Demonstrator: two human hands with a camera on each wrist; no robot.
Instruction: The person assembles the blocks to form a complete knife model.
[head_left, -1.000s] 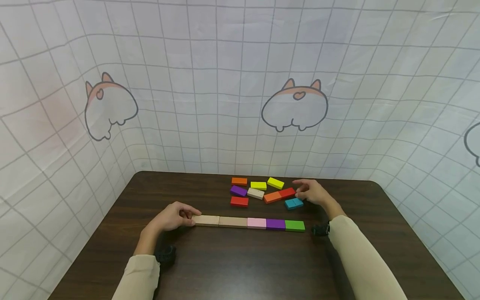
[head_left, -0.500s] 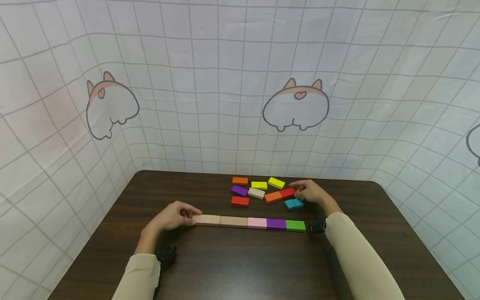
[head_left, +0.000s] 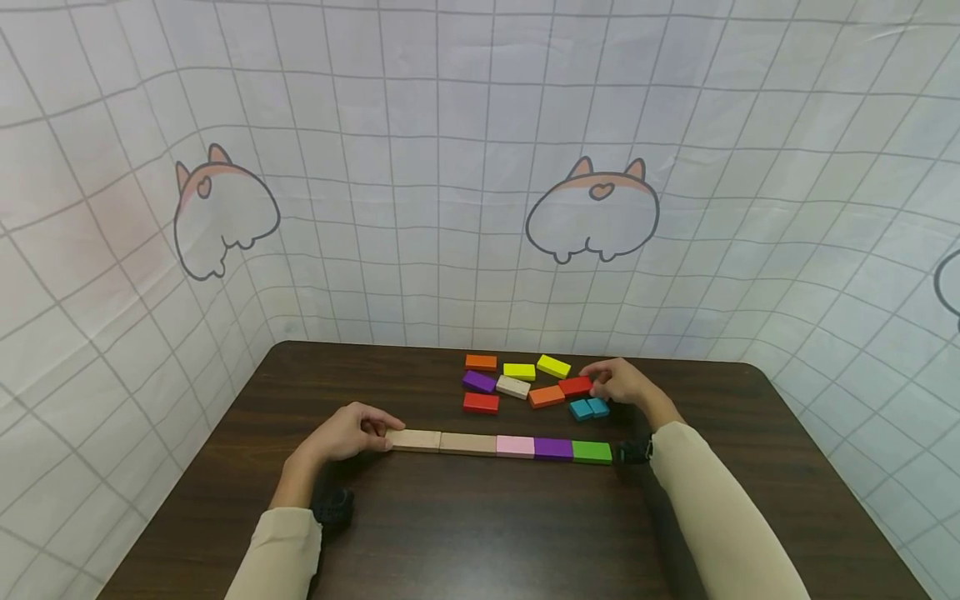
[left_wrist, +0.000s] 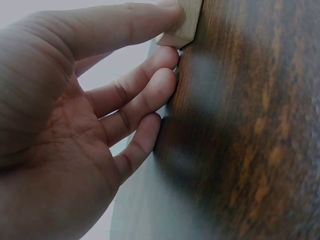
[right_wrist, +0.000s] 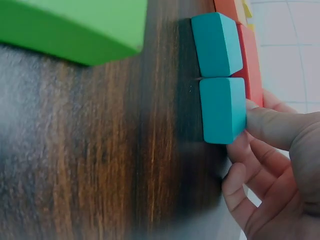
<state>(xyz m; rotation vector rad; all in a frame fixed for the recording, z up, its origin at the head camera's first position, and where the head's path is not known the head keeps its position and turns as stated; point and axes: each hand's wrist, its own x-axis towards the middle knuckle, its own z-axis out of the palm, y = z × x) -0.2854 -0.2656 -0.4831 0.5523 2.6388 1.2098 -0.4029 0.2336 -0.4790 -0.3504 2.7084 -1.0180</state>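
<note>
Pinching the left end of a pale wooden block (head_left: 417, 441), the left hand (head_left: 347, 433) is closing its thumb and forefinger while its other fingers are reaching loosely toward the tabletop (head_left: 480, 525). That block is heading a straight row, with a second wooden block (head_left: 468, 444), a pink block (head_left: 515, 447), a purple block (head_left: 553, 449) and a green block (head_left: 592, 452) following rightward. The right hand (head_left: 624, 385) is pinching a red block (head_left: 574, 386) lying behind two teal blocks (head_left: 581, 410), beside an orange block (head_left: 547, 397).
</note>
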